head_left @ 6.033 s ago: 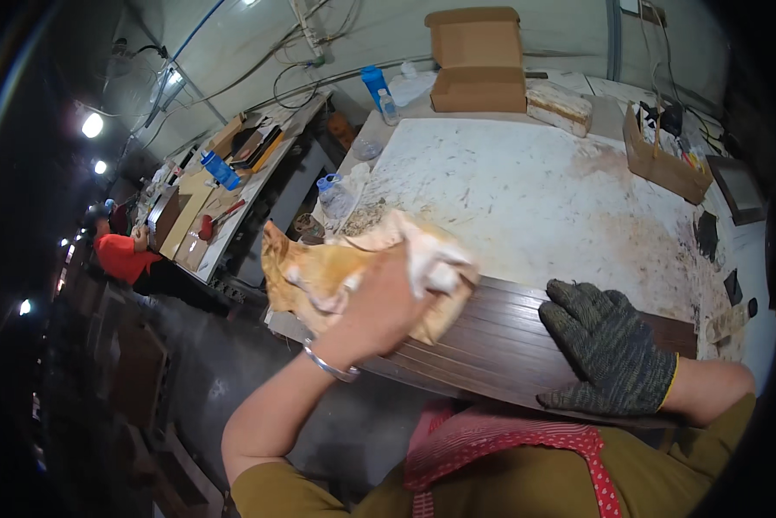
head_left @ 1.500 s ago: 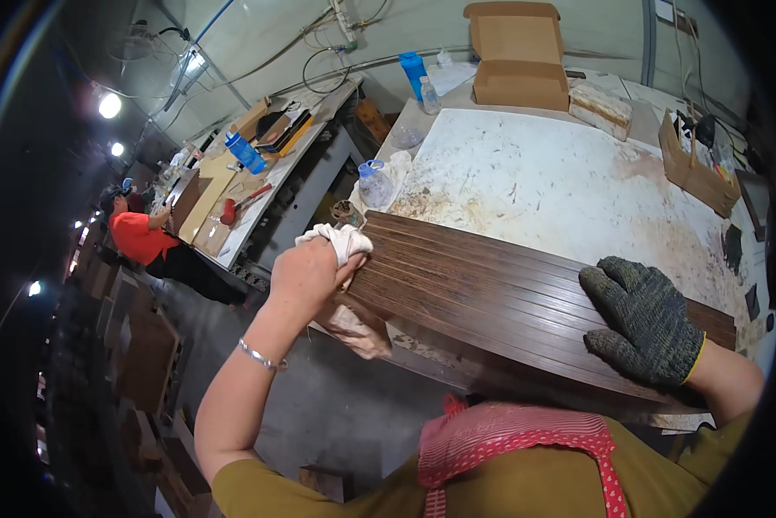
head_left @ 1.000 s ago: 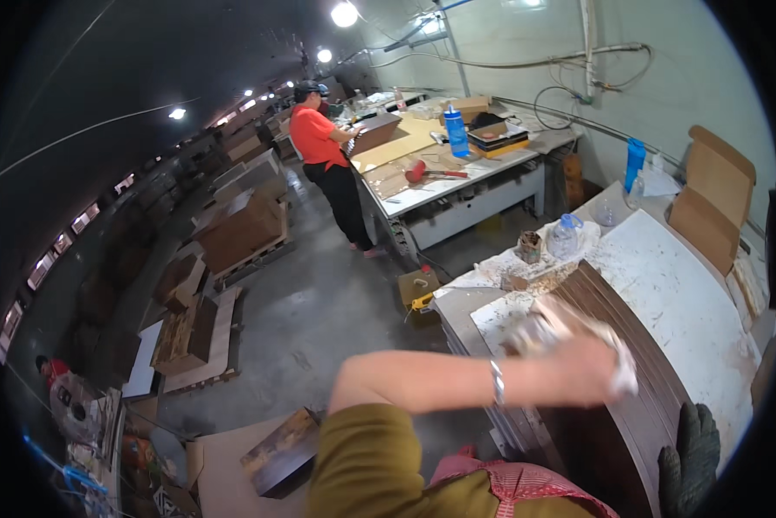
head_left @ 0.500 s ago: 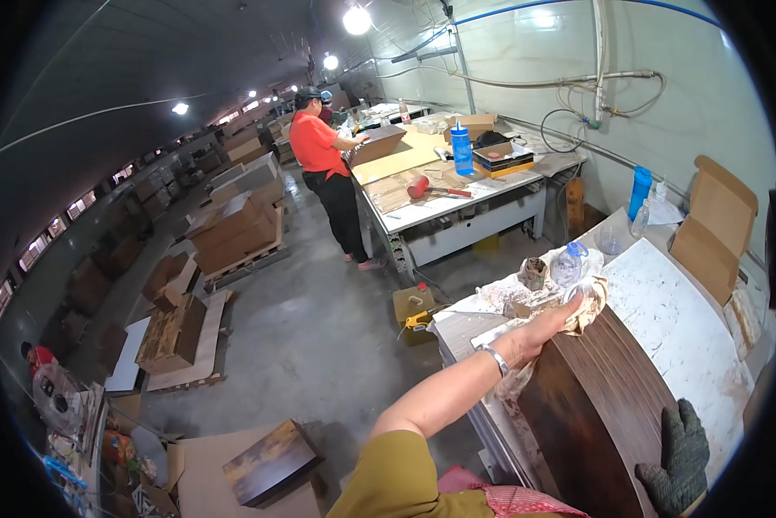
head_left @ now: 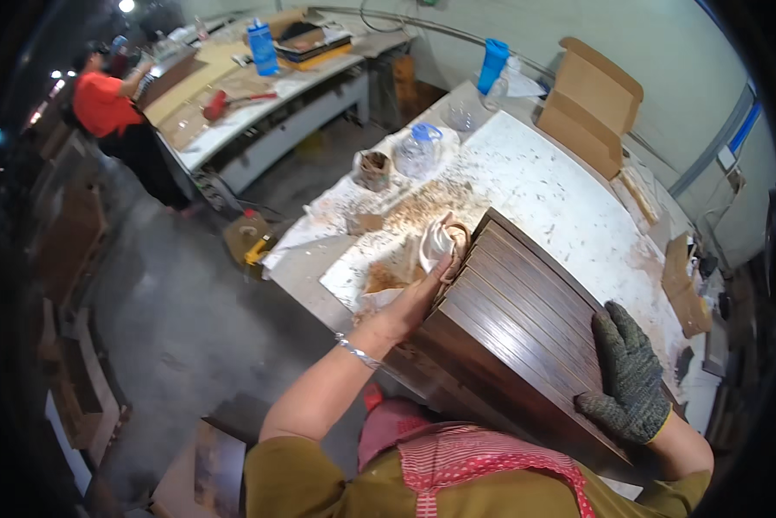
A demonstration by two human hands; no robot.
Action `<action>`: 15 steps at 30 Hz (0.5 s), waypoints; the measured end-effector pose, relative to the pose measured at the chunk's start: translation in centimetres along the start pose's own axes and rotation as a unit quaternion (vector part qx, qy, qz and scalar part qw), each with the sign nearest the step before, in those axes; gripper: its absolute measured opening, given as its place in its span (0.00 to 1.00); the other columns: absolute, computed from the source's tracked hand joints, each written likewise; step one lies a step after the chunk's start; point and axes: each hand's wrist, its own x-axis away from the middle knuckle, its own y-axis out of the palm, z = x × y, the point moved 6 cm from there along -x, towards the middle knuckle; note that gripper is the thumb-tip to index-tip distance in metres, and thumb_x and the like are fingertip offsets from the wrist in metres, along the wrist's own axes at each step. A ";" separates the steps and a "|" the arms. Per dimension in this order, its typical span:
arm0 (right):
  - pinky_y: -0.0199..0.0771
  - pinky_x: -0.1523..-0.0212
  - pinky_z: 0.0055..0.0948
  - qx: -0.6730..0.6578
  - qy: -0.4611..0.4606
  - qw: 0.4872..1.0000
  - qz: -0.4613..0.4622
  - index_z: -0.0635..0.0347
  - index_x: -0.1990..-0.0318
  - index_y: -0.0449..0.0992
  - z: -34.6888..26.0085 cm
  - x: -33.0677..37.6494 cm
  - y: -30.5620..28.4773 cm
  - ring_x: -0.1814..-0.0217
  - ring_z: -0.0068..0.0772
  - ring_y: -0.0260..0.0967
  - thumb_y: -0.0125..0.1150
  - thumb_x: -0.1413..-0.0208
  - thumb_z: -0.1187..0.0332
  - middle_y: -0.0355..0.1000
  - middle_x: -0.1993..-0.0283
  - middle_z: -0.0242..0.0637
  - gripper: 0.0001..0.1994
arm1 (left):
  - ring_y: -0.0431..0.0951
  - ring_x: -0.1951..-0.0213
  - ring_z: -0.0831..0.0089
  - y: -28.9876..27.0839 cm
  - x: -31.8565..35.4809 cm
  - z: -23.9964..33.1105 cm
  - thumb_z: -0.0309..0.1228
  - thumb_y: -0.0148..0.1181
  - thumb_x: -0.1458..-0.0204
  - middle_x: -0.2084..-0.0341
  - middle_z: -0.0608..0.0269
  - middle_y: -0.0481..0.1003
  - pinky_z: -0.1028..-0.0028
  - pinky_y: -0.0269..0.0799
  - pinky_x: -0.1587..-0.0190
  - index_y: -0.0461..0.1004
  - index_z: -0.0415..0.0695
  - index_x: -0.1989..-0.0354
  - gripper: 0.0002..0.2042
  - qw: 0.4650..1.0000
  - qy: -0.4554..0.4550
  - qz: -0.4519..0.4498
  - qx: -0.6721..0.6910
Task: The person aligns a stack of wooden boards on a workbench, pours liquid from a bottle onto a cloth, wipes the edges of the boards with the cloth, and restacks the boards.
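Observation:
A dark brown grooved wooden panel (head_left: 526, 328) lies tilted on the white, dust-speckled worktable (head_left: 561, 190). My left hand (head_left: 422, 289) is bare with a bracelet on the wrist and grips a pale stained rag (head_left: 437, 244), pressed against the panel's left end edge. My right hand (head_left: 627, 375) wears a dark knit glove and rests flat on the panel's near right edge, holding it steady.
On the table's far end stand a small brown cup (head_left: 372, 168), a clear jar with a blue lid (head_left: 422, 147), a blue bottle (head_left: 493, 65) and an open cardboard box (head_left: 588, 104). A person in an orange shirt (head_left: 103, 104) works at another bench (head_left: 258, 95) to the left.
My view has swung back down toward the table. My left hand with the rag has stayed on the panel's left end, shifting along that edge.

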 end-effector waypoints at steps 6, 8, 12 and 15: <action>0.50 0.36 0.54 0.014 0.030 0.999 -0.036 0.66 0.34 0.53 -2.5 -2.2 0.0 0.33 0.67 0.48 0.63 0.62 0.35 0.47 0.33 0.66 0.54 | 0.54 0.33 0.67 -6.8 -3.3 -8.0 0.52 0.31 0.36 0.36 0.53 0.57 0.73 0.44 0.33 0.47 0.37 0.32 0.33 0.956 -0.004 0.029 -0.293; 0.50 0.36 0.54 -0.014 0.022 0.999 -0.032 0.67 0.34 0.53 -2.2 -2.6 0.2 0.32 0.67 0.48 0.61 0.61 0.33 0.47 0.33 0.67 0.55 | 0.52 0.32 0.65 -6.9 -3.7 -9.7 0.52 0.29 0.36 0.36 0.53 0.57 0.73 0.44 0.33 0.46 0.38 0.31 0.33 0.981 -0.067 0.009 -0.183; 0.48 0.35 0.51 -0.030 0.055 0.998 -0.019 0.67 0.34 0.54 -2.4 -0.6 0.5 0.33 0.63 0.50 0.58 0.56 0.34 0.50 0.34 0.65 0.51 | 0.60 0.38 0.61 1.6 -0.9 -1.0 0.46 0.36 0.35 0.42 0.49 0.64 0.69 0.50 0.36 0.58 0.39 0.37 0.26 0.981 0.083 -0.127 -0.124; 0.47 0.33 0.50 -0.055 0.022 0.998 0.003 0.66 0.34 0.55 -2.4 -1.6 0.8 0.31 0.62 0.49 0.54 0.52 0.34 0.50 0.34 0.64 0.48 | 0.68 0.50 0.62 -3.0 -2.2 -6.1 0.43 0.41 0.36 0.51 0.49 0.68 0.66 0.62 0.46 0.63 0.39 0.43 0.21 0.929 0.190 -0.077 -0.309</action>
